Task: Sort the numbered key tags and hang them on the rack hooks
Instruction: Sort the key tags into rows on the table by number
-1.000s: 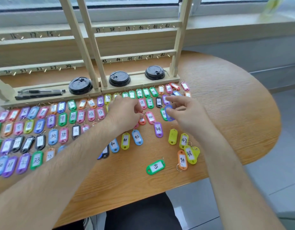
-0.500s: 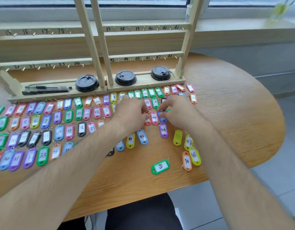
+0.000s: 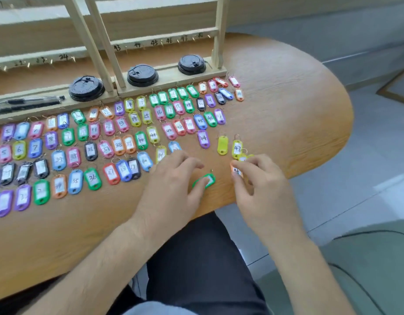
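Observation:
Several coloured numbered key tags (image 3: 118, 145) lie in rows on the wooden table (image 3: 287, 114). Behind them stands the wooden rack (image 3: 164, 39), its hooks labelled 43 to 47 and bare. My left hand (image 3: 171, 187) rests near the table's front edge, fingers spread, and its thumb touches a green tag (image 3: 206, 179) lying apart from the rows. My right hand (image 3: 262, 187) is just to the right with its fingers curled. It pinches an orange tag (image 3: 236, 170) between thumb and forefinger. A yellow tag 47 (image 3: 237, 148) lies just beyond it.
Three black cup lids (image 3: 142, 75) sit on the rack's base, and black pens (image 3: 25, 102) lie at its left end. The table's rounded edge falls away to the right, above a grey floor (image 3: 367, 155). My dark-trousered lap is below the front edge.
Both hands have drawn back from the middle rows toward the front edge. The left thumb now touches the lone green tag, the right fingers hold the orange tag. The camera tilted down.

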